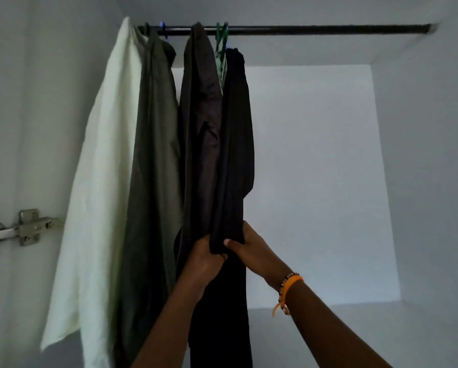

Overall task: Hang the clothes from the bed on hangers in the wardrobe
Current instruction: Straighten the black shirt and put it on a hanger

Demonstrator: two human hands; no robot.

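Head view shows me both hands low on the black garment, which hangs from a green hanger on the wardrobe rail, rightmost after a white, an olive and a dark brown piece: my left hand grips a bunch of the cloth and my right hand pinches the fold just beside it. I judge this to be the smoothing step, so I would draw the fabric straight down with an even, gentle pull from both hands. A harder tug could drag it off the hanger or tip the hook.
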